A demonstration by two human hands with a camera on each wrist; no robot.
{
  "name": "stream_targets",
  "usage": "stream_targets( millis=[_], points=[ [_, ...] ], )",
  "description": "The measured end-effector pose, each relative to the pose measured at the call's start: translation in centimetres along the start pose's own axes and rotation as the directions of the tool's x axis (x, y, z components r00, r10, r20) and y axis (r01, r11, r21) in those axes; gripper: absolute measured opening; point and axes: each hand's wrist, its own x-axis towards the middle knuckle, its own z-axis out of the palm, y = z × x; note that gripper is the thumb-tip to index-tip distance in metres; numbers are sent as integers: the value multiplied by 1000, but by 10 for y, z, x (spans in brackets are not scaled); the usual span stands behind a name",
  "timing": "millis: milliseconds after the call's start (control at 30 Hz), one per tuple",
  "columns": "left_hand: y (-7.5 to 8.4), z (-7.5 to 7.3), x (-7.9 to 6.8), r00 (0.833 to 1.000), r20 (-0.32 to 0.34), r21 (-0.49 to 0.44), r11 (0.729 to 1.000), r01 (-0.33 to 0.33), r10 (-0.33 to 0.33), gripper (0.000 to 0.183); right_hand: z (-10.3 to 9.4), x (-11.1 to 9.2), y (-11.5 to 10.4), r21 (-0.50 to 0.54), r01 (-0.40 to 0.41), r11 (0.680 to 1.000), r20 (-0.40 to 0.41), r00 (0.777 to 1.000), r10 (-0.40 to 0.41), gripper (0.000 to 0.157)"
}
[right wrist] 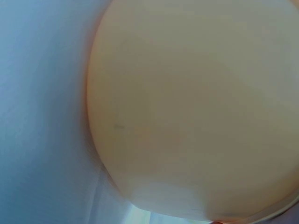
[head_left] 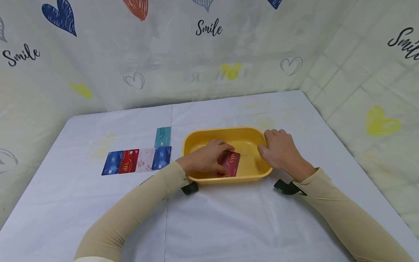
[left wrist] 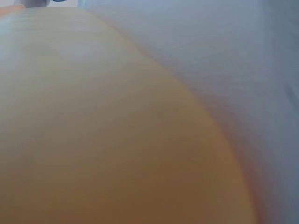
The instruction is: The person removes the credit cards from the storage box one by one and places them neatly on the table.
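A yellow plastic tray (head_left: 242, 179) stands on the table. My left hand (head_left: 207, 157) reaches inside it, with thumb and fingers at opposite edges of a dark red VIP card (head_left: 233, 163). The hand covers the card's left part, so I cannot tell whether another card lies beneath. My right hand (head_left: 282, 150) grips the tray's right rim, thumb on the inner side. Blurred and close, the tray's outer wall fills most of the left wrist view (left wrist: 117, 130) and the right wrist view (right wrist: 187, 107); neither shows the fingers.
Left of the tray, a row holds a blue card (head_left: 112, 162), a red VIP card (head_left: 129, 161), a pale pink patterned card (head_left: 145, 160) and another blue card (head_left: 161, 158). A teal VIP card (head_left: 163, 137) lies above the last. A printed cloth (head_left: 163, 54) hangs behind the white table (head_left: 229, 222).
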Motion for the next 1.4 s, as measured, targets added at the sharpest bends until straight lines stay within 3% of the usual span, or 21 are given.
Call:
stream_targets(
  millis=[600,967,1233,1400],
  points=[
    [1,-1,-4,999,-32,-49,999,-14,13,77,1,0,1,10,11,1000,-5,1000,-11,41],
    [-1,-4,-3,999,-24,-120,992,-36,34,68,1,1,1,21,8,1000,-4,1000,-8,41],
    [-4,-4,-4,999,-33,-273,962,-15,7,65,1,0,1,25,-3,1000,4,1000,3,42],
    [-3,-3,-3,999,-34,-320,947,-5,-7,65,1,0,1,30,-3,1000,4,1000,3,41]
  ],
)
